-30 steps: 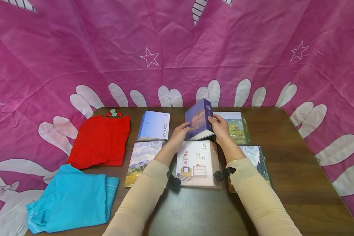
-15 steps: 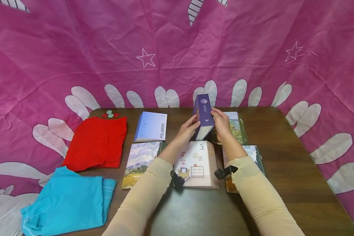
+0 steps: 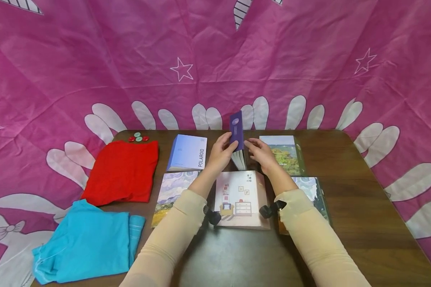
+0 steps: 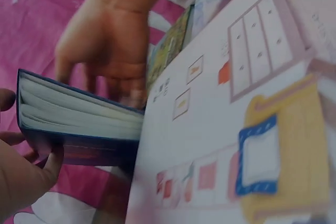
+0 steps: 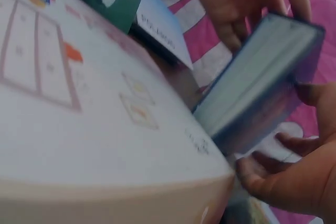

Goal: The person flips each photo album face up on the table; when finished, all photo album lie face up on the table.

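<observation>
Blurred and cut off
Purple book [image 5: 262,77] blurred; spine print [image 3: 236,126] was unreadable; the blue cloth [image 3: 86,243] ran off bottom left.

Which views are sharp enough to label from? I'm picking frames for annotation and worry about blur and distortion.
Head view: evenly lit and sharp, the purple album clear between left hand and right hand, though the table edge bows from wide-angle distortion. Left wrist view: dim, close and soft. Right wrist view: the album's page edge is smeared by blur.
</observation>
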`<state>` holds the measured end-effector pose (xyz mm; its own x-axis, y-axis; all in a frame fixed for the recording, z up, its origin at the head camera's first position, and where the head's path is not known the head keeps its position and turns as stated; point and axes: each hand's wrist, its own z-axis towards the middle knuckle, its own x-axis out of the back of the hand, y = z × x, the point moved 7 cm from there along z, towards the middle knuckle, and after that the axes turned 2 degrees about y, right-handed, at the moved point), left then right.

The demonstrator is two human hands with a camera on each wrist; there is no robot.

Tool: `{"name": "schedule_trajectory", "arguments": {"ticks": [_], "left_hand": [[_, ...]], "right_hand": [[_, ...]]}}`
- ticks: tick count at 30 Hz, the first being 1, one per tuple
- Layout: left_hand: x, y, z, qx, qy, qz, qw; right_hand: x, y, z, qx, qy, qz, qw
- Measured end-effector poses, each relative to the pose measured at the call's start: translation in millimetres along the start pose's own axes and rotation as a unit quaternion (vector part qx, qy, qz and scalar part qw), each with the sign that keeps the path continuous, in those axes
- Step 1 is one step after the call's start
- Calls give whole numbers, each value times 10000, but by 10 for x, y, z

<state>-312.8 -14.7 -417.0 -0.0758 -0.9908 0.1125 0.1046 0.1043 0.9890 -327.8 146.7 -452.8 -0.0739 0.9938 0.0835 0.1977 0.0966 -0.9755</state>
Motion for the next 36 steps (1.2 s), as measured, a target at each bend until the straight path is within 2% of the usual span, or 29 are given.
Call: {"name": "schedule_trajectory", "arguments": {"ticks": [5,9,15,18,21,24,27,32,36], "left_hand": [[112,-14,6,73,2,150,9999],[189,-103,7,318,61,291,9991],[255,-347,29,1021,142,-78,9946],[258,-454,50,1277,67,-236,9915],[240,-550,28,1619,-180,-101,9866],[226,-611,-19,1889,-418,257,9808],[250,-597,-41,1871,-389,499,9803],[308,-505,27,1386,-190,368,9895],[291,-466,100,1099,-319,371,9927]], "right_hand": [[-3,156,36,-459,-488,-375,9971],[-13,182,44,-379,-676,-494,9958],[-12,151,10,-167,-590,-698,9957],[-18,143,-11,-111,-495,-892,9947],[-24,147,-28,-47,-387,-1213,9919],[-27,163,-36,26,-305,-1506,9881],[-19,177,-52,46,-288,-1626,9863],[36,161,-103,-44,-343,-1537,9875],[128,92,-147,20,-314,-1447,9890]]}}
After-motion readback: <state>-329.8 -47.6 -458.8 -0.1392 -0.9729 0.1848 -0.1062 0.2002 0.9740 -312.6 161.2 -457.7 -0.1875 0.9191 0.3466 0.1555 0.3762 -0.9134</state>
